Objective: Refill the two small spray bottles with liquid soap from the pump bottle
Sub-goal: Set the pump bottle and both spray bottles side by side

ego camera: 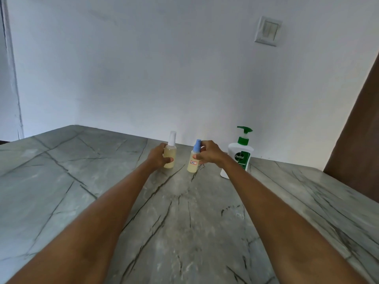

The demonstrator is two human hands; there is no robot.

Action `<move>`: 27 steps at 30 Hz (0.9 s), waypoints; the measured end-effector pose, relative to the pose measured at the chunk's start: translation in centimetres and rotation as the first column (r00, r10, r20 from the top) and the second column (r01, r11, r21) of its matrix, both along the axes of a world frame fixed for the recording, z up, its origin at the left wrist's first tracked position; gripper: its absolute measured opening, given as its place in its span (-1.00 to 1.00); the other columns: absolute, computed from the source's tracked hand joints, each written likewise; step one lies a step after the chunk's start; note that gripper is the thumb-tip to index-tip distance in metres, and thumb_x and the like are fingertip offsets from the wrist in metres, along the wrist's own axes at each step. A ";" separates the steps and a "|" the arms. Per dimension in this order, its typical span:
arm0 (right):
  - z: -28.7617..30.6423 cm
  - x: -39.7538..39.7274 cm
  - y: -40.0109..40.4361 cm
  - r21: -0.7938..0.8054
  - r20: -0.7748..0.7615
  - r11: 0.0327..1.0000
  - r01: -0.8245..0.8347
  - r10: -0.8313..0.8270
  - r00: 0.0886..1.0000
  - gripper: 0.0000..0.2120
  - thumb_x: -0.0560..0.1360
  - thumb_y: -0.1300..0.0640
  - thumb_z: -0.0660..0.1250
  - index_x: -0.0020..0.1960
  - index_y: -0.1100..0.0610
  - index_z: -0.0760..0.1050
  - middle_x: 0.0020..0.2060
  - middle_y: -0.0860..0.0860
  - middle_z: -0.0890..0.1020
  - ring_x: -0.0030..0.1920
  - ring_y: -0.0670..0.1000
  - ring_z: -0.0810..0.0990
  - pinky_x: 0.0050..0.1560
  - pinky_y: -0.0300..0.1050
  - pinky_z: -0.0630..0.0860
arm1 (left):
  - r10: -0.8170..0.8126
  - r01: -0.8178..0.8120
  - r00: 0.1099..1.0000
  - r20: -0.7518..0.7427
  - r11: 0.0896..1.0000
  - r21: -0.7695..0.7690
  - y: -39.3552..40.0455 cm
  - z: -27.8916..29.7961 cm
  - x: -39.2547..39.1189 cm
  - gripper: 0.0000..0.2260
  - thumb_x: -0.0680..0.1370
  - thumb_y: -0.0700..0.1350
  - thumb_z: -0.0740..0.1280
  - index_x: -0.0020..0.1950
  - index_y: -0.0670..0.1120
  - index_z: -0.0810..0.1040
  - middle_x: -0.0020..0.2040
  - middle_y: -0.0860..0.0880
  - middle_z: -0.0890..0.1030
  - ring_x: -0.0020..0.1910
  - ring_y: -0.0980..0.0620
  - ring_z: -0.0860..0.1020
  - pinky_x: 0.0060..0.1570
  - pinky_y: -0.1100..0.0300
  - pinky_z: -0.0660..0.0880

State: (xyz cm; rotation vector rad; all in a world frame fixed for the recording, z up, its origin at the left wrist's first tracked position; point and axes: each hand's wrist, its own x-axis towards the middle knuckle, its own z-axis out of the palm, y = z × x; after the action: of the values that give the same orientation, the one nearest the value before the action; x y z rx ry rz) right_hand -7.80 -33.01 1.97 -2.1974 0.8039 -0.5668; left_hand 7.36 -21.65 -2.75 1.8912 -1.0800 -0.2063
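- Bottles stand on the desk (102, 181): white-capped bottle (170, 152) grasped by left grip (159, 157).
- Blue-capped bottle (193, 160) grasped by right grip (209, 154).
- Pump bottle (239, 156) stands just right.

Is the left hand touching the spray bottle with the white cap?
Touching. The head view shows the left hand wrapped around the white-capped spray bottle, thumb pressed across its front.

A single head-worn camera looks forward and down across the desk (102, 181) toward its far edge and the wall (164, 68).
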 end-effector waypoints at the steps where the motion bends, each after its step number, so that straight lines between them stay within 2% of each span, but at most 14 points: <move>1: 0.0 0.0 0.1 0.003 -0.008 1.000 -0.004 0.004 1.000 -0.61 0.42 0.38 0.38 0.24 0.32 0.43 0.17 0.27 0.54 0.15 0.22 0.57 0.11 0.11 0.57 | -0.003 0.003 1.000 0.007 1.000 0.009 0.1 0.1 -0.1 -0.51 0.46 -0.22 0.40 0.34 -0.24 0.32 0.26 -0.24 0.48 0.22 -0.21 0.47 0.21 -0.01 0.43; 4: 0.2 0.1 0.5 0.005 -0.023 1.000 -0.013 0.014 1.000 -0.61 0.43 0.38 0.37 0.24 0.32 0.43 0.18 0.24 0.54 0.16 0.21 0.56 0.09 0.06 0.57 | -0.015 0.015 1.000 0.021 0.999 0.039 0.4 0.4 0.0 -0.52 0.47 -0.23 0.38 0.34 -0.24 0.31 0.28 -0.23 0.46 0.24 -0.20 0.45 0.21 0.00 0.41; 11: -0.1 0.1 0.8 -0.027 0.003 1.000 0.001 -0.001 1.000 -0.66 0.44 0.35 0.37 0.20 0.33 0.45 0.14 0.27 0.56 0.12 0.22 0.59 0.10 0.10 0.57 | 0.007 -0.010 0.999 0.054 0.999 0.049 1.0 0.1 0.1 -0.51 0.47 -0.22 0.39 0.35 -0.25 0.30 0.26 -0.24 0.47 0.24 -0.21 0.45 0.23 -0.03 0.42; 15: -0.2 0.3 1.0 0.003 0.028 1.000 -0.012 0.012 1.000 -0.64 0.44 0.34 0.38 0.22 0.32 0.44 0.15 0.25 0.56 0.14 0.21 0.58 0.06 0.03 0.58 | 0.011 -0.015 0.998 0.067 0.998 0.064 0.9 0.2 0.0 -0.50 0.48 -0.22 0.38 0.36 -0.25 0.28 0.27 -0.26 0.46 0.25 -0.22 0.44 0.25 -0.07 0.40; 20: -0.4 0.9 1.4 -0.026 0.033 1.000 0.002 -0.001 0.999 -0.65 0.42 0.28 0.41 0.19 0.31 0.47 0.12 0.24 0.58 0.13 0.21 0.59 0.14 0.13 0.55 | 0.018 -0.025 0.997 0.079 0.996 0.089 1.1 0.4 -0.1 -0.51 0.49 -0.21 0.37 0.36 -0.25 0.28 0.28 -0.25 0.45 0.25 -0.21 0.44 0.22 -0.03 0.41; 24: -0.4 0.8 1.5 0.014 0.045 1.000 -0.003 0.002 0.999 -0.62 0.43 0.31 0.41 0.21 0.31 0.45 0.13 0.24 0.57 0.12 0.20 0.59 0.07 0.03 0.58 | 0.018 -0.026 0.996 0.087 0.995 0.093 1.1 0.3 -0.2 -0.49 0.49 -0.21 0.36 0.38 -0.24 0.26 0.30 -0.25 0.44 0.26 -0.21 0.43 0.22 -0.02 0.39; 27: -0.4 0.9 1.5 -0.029 0.042 1.000 0.010 -0.009 0.999 -0.62 0.41 0.27 0.43 0.19 0.32 0.46 0.11 0.25 0.58 0.13 0.21 0.58 0.14 0.12 0.54 | 0.026 -0.036 0.995 0.101 0.995 0.096 1.1 0.4 -0.4 -0.49 0.51 -0.22 0.35 0.39 -0.24 0.24 0.31 -0.25 0.43 0.27 -0.22 0.42 0.23 -0.02 0.38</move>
State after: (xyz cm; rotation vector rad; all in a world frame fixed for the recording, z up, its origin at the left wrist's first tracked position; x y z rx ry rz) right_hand -6.91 -31.48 1.54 -2.2014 0.7888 -0.6311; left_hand 6.97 -20.56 -2.39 2.0228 -1.1247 -0.1507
